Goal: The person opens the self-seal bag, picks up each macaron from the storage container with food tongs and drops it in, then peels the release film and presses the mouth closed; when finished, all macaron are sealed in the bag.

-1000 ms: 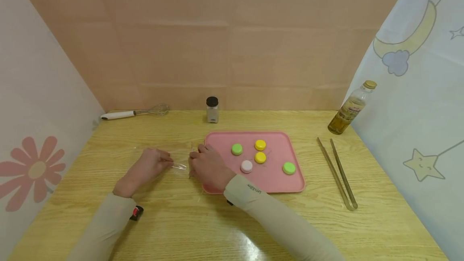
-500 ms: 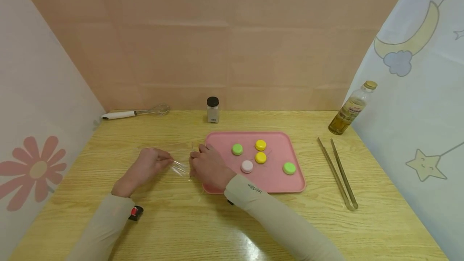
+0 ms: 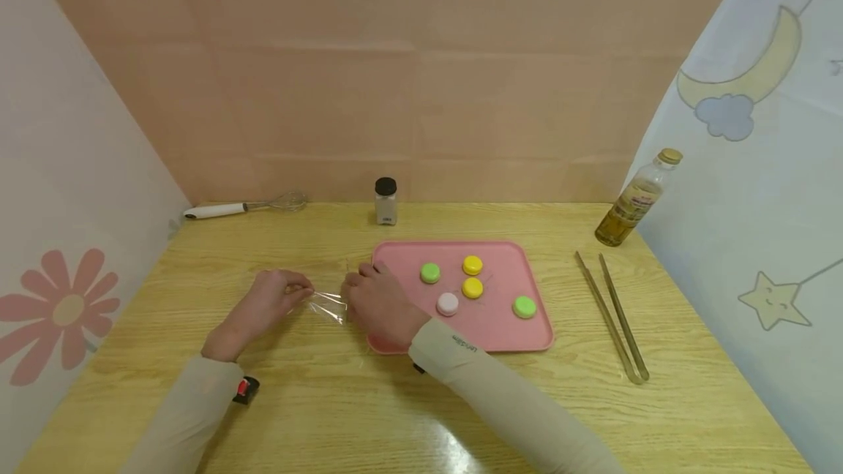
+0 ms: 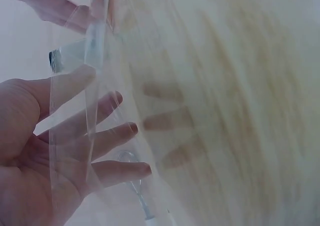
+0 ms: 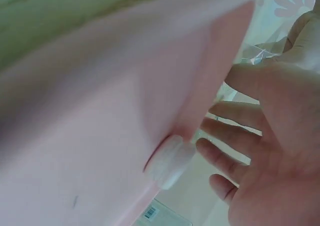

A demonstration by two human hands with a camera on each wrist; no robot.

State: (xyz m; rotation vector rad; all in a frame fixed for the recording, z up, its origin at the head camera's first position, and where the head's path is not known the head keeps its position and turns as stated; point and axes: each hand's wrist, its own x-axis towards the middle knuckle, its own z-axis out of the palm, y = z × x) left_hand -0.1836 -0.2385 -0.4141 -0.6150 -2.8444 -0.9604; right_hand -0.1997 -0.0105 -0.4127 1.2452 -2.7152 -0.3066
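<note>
Clear plastic film (image 3: 329, 308) stretches between the two hands, left of the pink tray (image 3: 487, 335). My left hand (image 3: 262, 309) pinches its left part between thumb and fingers; the left wrist view shows the film (image 4: 92, 111) lying across the left hand (image 4: 45, 151). My right hand (image 3: 384, 307), over the tray's left edge, grips the film's right end with bent fingers. Seen from the right wrist, the right hand (image 5: 270, 136) is beside the tray (image 5: 100, 136) and a pale macaron (image 5: 171, 161), with film near its thumb.
On the tray are green macarons (image 3: 430, 273), yellow ones (image 3: 472, 287) and a pale pink one (image 3: 447, 303). Behind stand a black-lidded jar (image 3: 386, 203) and an oil bottle (image 3: 632, 203). A whisk (image 3: 220, 211) lies back left, metal tongs (image 3: 609, 320) right of the tray.
The shiny folds of film between the hands have spread and grown longer beside my left fingertips. Both hands have stayed almost in place.
</note>
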